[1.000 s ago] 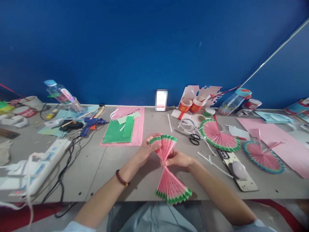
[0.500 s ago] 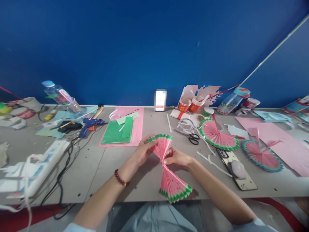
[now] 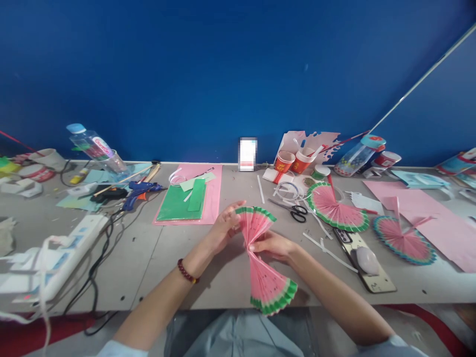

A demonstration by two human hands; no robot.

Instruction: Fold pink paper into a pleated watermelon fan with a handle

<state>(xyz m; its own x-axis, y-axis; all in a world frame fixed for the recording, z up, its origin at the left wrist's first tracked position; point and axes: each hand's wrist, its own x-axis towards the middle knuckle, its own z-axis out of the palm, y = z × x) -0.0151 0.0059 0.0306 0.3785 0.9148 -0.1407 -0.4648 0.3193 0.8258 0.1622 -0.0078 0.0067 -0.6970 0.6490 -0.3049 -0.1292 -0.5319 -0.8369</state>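
Observation:
A pleated paper fan [image 3: 270, 277], pink with dark seed marks and a green zigzag rim, is gathered at its middle like a bow tie. My right hand [image 3: 274, 245] pinches that narrow waist between thumb and fingers. At the upper left edge of the fan, my left hand [image 3: 226, 225] holds the pleats, its fingers partly behind the paper. The lower half spreads out near the table's front edge. To the right lies a similar watermelon-patterned fan [image 3: 336, 210], opened wide. Black-handled scissors [image 3: 298, 213] rest between it and my right hand.
Green paper in a packet [image 3: 178, 206] lies on a pink sheet. Further left are a blue glue gun [image 3: 139, 193] and a white power strip [image 3: 74, 258] with cables. Red paper cups [image 3: 284, 162] stand at the back. A phone [image 3: 366, 263] and a blue-edged fan [image 3: 403, 240] lie right.
The fan's upper half has spread wider and reaches further right. Its lower half has shifted slightly right. My left hand has slid a little along the pleats, and its fingers show more.

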